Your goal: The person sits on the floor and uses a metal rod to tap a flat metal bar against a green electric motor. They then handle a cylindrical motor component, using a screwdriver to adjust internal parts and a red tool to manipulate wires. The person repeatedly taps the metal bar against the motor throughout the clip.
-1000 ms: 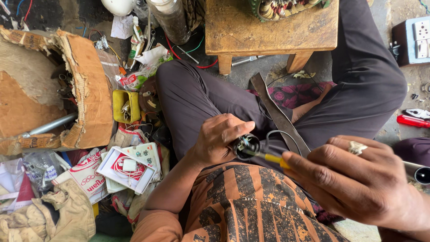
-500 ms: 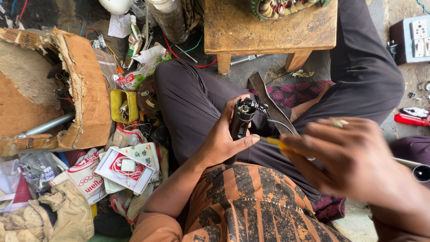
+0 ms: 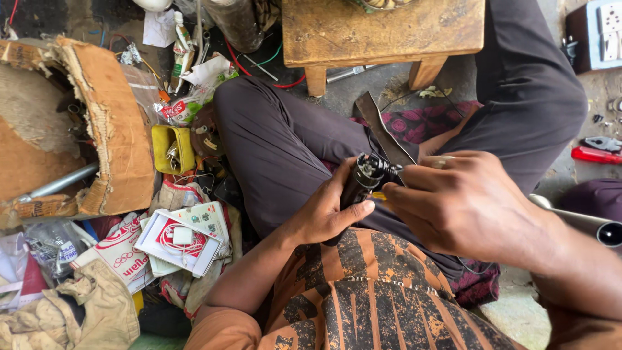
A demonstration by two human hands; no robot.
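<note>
Item: small black motor-like cylinder [image 3: 364,178], metal parts showing at its upper end, which I see held over my lap, just above the dark trousers [image 3: 278,142] and near the patterned orange shirt [image 3: 382,298]. My left hand [image 3: 327,210] is wrapped around its lower body, thumb lying across the front and fingers curled closed behind it. My right hand [image 3: 470,204] is bunched at the cylinder's upper end, fingertips pinched together there; a sliver of yellow tool [image 3: 378,195] shows beneath them, touching the cylinder, though I cannot tell how much of it the fingers cover. A ring sits on one finger of that hand. Beside the cylinder, a dark flat strap [image 3: 382,126] lies across a maroon patterned cloth [image 3: 431,120] between my knees. Beyond the knees: a worn wooden stool [image 3: 382,32]. To my left: a torn cardboard box [image 3: 97,123], a small yellow container [image 3: 170,148], scattered red-and-white packets [image 3: 175,240] and a beige rag [image 3: 84,311]. To my right: red-handled pliers [image 3: 596,150] on the floor and a white socket board [image 3: 606,32].
</note>
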